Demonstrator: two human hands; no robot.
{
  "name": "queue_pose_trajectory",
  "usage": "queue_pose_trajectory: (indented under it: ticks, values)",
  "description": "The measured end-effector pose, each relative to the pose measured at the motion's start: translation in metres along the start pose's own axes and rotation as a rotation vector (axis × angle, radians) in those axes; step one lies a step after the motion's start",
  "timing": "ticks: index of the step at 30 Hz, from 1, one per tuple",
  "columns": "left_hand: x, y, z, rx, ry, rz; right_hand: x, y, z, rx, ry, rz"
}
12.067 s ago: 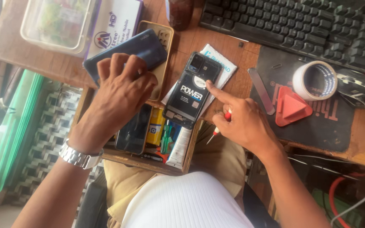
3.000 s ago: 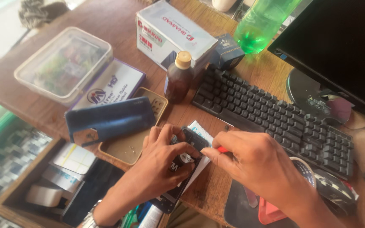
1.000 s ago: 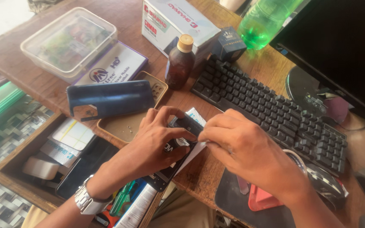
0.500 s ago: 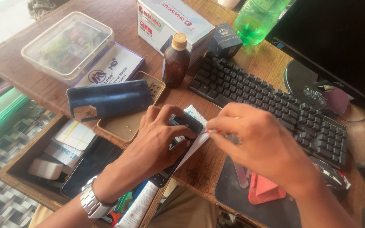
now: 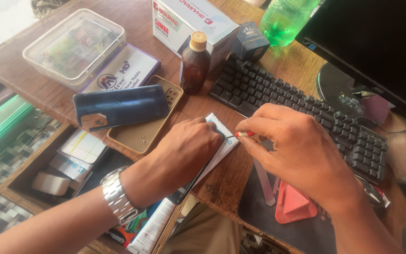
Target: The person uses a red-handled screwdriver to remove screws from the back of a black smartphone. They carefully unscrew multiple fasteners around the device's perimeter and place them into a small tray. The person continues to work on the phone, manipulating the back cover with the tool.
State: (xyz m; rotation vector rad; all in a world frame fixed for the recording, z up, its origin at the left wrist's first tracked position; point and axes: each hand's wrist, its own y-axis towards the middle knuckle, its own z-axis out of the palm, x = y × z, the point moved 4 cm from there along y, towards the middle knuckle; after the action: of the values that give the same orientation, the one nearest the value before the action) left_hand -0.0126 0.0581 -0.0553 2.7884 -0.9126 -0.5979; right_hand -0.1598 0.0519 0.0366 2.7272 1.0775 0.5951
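Right hand pinching thin red-handled screwdriver; left hand curled, gripping flat black phone.

1. There is one view, from a camera worn on the person's head, looking steeply down and forward over the brown wooden counter.
2. It sits close: the left hand and right hand fill the middle of the picture, with both forearms entering from the bottom edge.
3. The picture is tilted, so the black computer keyboard runs diagonally from upper middle to lower right.
4. The far edge of the view takes in a green plastic bottle and the lower part of a black monitor at top right.
5. The near edge shows an open wooden drawer at lower left, below the counter's front.
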Motion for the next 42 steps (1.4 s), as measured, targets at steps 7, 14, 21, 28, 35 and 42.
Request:
queue_pose_trajectory:
  ticks: [7,14,21,28,35,42]
  values:
    - [-0.006,0.001,-0.007,-0.031,-0.073,0.059,0.003,-0.009,-0.006,-0.016,-0.009,-0.007]
    - [-0.011,0.0,-0.005,-0.01,-0.044,0.077,0.003,-0.013,-0.008,-0.014,-0.019,-0.006]
    - [-0.023,-0.001,0.007,0.066,0.241,0.153,0.001,-0.015,-0.01,-0.026,-0.02,-0.005]
    - [-0.02,-0.004,0.026,0.136,0.29,0.146,0.003,-0.02,-0.009,-0.038,-0.042,-0.037]
    - [-0.011,0.003,0.021,0.176,0.133,0.185,0.001,-0.025,-0.013,-0.028,-0.035,-0.032]
    - [-0.001,0.006,0.016,0.176,0.045,0.278,0.003,-0.025,-0.01,-0.023,-0.034,-0.03]
